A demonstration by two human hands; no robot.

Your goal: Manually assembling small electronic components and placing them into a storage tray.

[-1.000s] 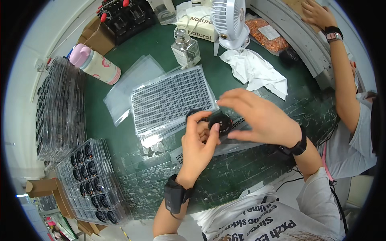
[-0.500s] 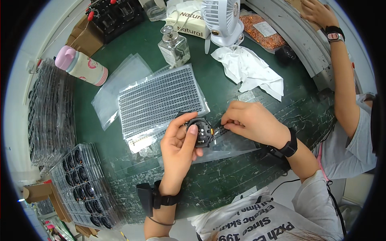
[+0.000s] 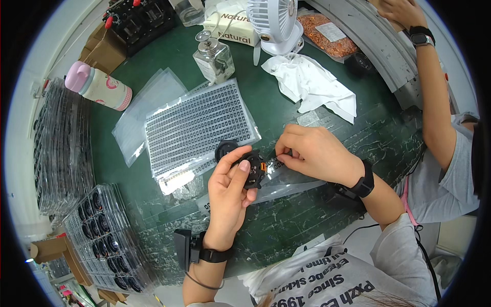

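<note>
My left hand (image 3: 228, 197) grips a round black casing (image 3: 253, 171) between thumb and fingers. The casing has an orange-yellow piece on its right edge and small metal parts on its face. Just left of it, a second round black part (image 3: 226, 150) shows beside my index finger, over the edge of the sheet of small black pieces (image 3: 197, 120). Close to the casing's right side, my right hand (image 3: 317, 156) is closed in a pinch. Whatever lies between its fingertips is too small to make out. A strip with small black pieces (image 3: 274, 163) lies right by those fingertips.
Clear plastic sheets (image 3: 146, 110), a glass pump bottle (image 3: 214, 59), a white cloth (image 3: 309, 82) and a white fan (image 3: 273, 25) stand or lie beyond. Stacked clear trays (image 3: 105, 240) and a pink-lidded bottle (image 3: 105, 88) are left. Another person's arm (image 3: 434, 92) is at right.
The casing has turned in my left hand, its face now darker. More of the second round part shows beside it. My right hand stays pinched close by. The whole view has shifted slightly.
</note>
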